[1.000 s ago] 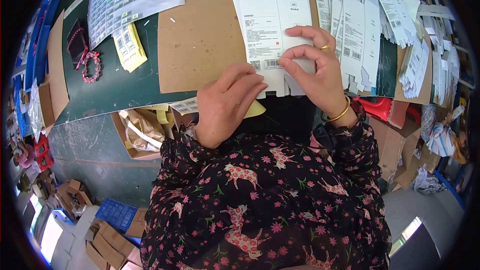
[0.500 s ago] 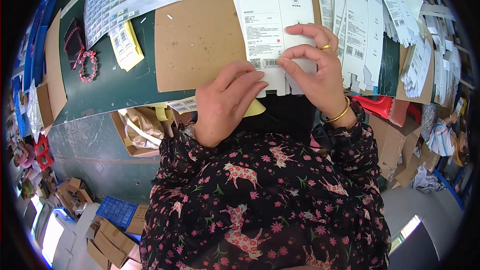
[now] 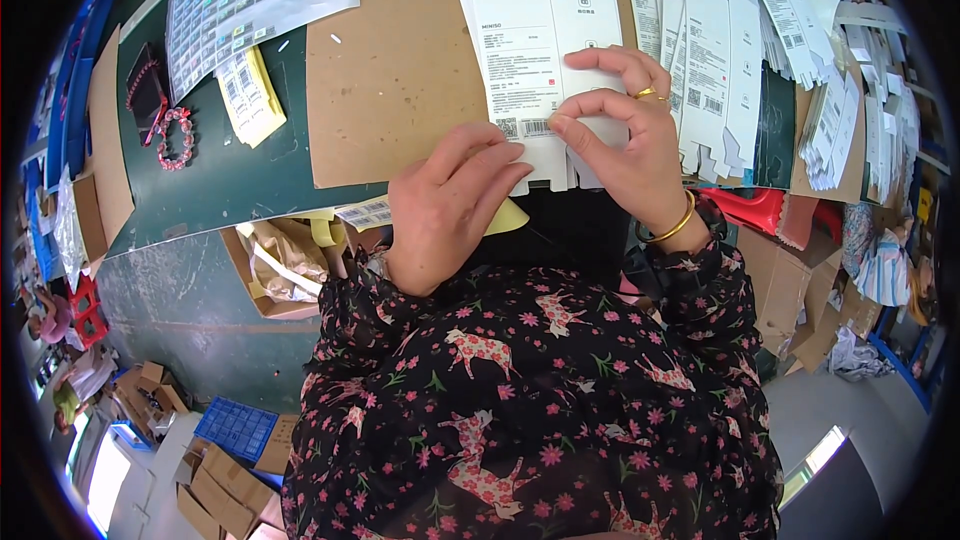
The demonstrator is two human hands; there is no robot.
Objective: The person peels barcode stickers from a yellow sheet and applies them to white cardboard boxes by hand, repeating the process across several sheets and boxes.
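Observation:
A stack of flat, unfolded white cartons [image 3: 515, 60] with black print lies on brown cardboard in front of me. My right hand [image 3: 632, 135] bends over its lower right part, thumb and index finger pinched at the end of a small barcode sticker [image 3: 537, 127] on the top carton. At the carton's lower left is my left hand [image 3: 447, 195], fingers curled together and fingertips touching the carton edge. A yellow-backed label sheet [image 3: 366, 213] sticks out on both sides beneath that hand; the grip itself is hidden.
More flat white cartons [image 3: 705, 70] lie to the right. On the green table [image 3: 130, 180] at left are a yellow label pad [image 3: 250, 100], a phone [image 3: 147, 90], a beaded bracelet [image 3: 175, 140] and a sticker sheet [image 3: 265, 5]. An open carton [image 3: 275, 270] sits below the table edge.
Both hands keep almost the same pose over the carton. The whole view has shifted slightly; nothing has visibly been taken up or let go.

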